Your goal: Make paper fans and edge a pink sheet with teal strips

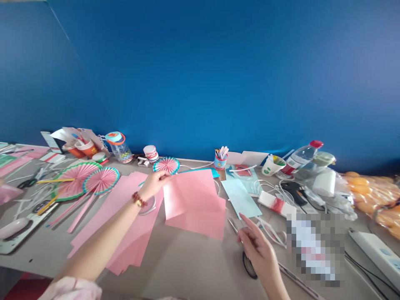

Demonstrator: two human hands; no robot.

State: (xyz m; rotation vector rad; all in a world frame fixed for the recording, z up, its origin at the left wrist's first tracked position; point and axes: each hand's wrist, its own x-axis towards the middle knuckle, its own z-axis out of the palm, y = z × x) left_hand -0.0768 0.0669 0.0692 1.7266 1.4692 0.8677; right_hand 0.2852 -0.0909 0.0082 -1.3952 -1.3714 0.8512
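A folded or creased sheet of pink paper [196, 200] stands partly raised from the table. My left hand [158, 181], with a beaded bracelet at the wrist, pinches its upper left corner. To the right, my right hand [258, 248] hovers over a pair of scissors [249, 266], index finger stretched out and the other fingers loosely bent. It covers the middle of the scissors, so I cannot see whether it touches them. A light blue sheet [242, 198] lies just beyond that hand. Left of the raised sheet, several more pink sheets [121, 216] are spread out.
Pleated paper fans [101, 181] lie at the left, near a white mouse [14, 228]. Along the wall stand a drinking bottle [118, 148], a pen cup [220, 160], a paper cup [271, 166] and a plastic bottle [300, 158]. Cables, a glue gun [295, 192] and a power strip [376, 252] occupy the right.
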